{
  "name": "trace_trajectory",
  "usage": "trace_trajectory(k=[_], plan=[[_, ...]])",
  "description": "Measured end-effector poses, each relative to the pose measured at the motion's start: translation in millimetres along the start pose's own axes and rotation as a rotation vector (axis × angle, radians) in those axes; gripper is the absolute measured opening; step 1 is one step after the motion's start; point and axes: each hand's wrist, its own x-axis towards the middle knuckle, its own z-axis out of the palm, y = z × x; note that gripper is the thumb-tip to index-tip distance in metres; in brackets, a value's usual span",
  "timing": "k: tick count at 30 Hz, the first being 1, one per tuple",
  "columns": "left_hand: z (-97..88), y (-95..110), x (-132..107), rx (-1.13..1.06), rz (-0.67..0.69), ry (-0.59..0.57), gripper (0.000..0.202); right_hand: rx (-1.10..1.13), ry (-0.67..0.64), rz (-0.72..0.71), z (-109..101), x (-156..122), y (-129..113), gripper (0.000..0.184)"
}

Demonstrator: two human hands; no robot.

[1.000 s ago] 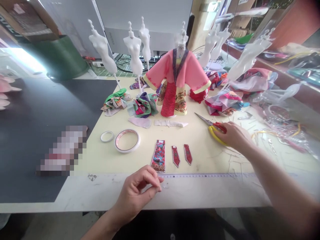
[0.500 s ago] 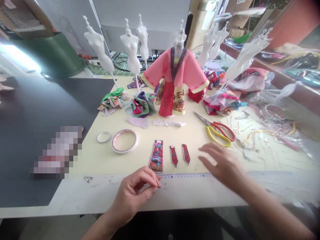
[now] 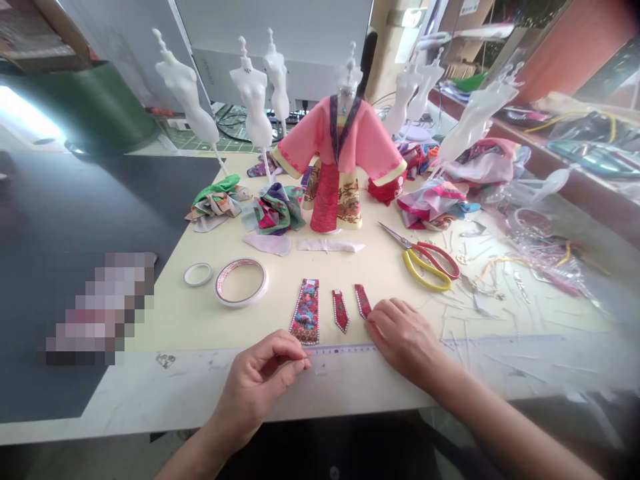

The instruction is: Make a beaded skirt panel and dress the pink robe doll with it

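Note:
My left hand (image 3: 273, 380) is pinched at the table's front edge, just below the wide embroidered strip (image 3: 305, 310) with its bead-like border. What sits between the fingertips is too small to name. My right hand (image 3: 405, 343) has its fingers drawn together at the right-hand small red pointed strip (image 3: 361, 300), covering that strip's lower tip. Whether it grips the strip is hidden. Between the hands lies a second small red pointed strip (image 3: 341, 312). Under the strips runs a ruler (image 3: 345, 350) along the table.
Two tape rolls, a large one (image 3: 265, 287) and a small one (image 3: 198, 274), lie to the left. Scissors (image 3: 425, 263) rest at the right, beside scattered scraps. Behind stand a doll form in a pink robe (image 3: 320, 133), several white doll torsos (image 3: 253, 100) and fabric bundles (image 3: 277, 210).
My right hand has come left and down onto the right small strip, and its fingers have closed. My left hand keeps its pinch. The whole view has shifted slightly.

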Motion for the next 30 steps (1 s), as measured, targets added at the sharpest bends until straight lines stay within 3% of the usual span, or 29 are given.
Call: trace_trajectory(k=[4, 7, 11, 17, 23, 30], plan=[[3.9, 5.4, 1.1, -0.016, -0.117, 0.041, 0.008, 0.087, -0.011, 0.009, -6.4, -3.0, -4.1, 0.017], [10.2, 11.3, 2.6, -0.095, -0.234, 0.064, 0.009, 0.232, 0.091, 0.053, -16.1, -4.3, -14.0, 0.010], [21.3, 17.8, 5.5, -0.160, -0.302, 0.074, 0.014, 0.557, 0.190, 0.100, -25.5, -2.5, -36.3, 0.018], [31.3, 23.2, 9.8, -0.033, -0.184, -0.007, 0.011, 0.733, 0.160, 0.104, -23.1, 3.7, -55.2, 0.020], [34.1, 29.2, 12.7, 0.180, 0.004, -0.025, 0.010, 0.688, 0.165, 0.090, -20.6, 6.6, -55.8, 0.011], [35.8, 27.9, 16.7, 0.296, 0.103, -0.022, 0.012, 0.536, 0.191, 0.047, -20.1, 4.7, -54.8, 0.013]])
